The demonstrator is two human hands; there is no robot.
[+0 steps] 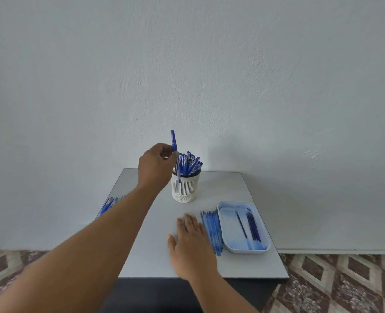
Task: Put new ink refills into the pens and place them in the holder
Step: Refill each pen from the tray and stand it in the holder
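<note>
My left hand (156, 167) pinches a blue pen (174, 143) upright, its lower end beside the left rim of the white slotted holder (185, 189). Several blue pens (190, 162) stand in that holder. My right hand (190, 240) lies flat and open on the table, fingers spread, just left of a row of blue refills (213, 229) that lies on the table surface. A white tray (258, 249) to the right holds a few dark blue refills (252, 224). More blue pens (109, 205) lie at the table's left edge, partly hidden by my left forearm.
The small grey table (227, 186) stands against a white wall. Its front edge is close to me, with patterned floor tiles on both sides.
</note>
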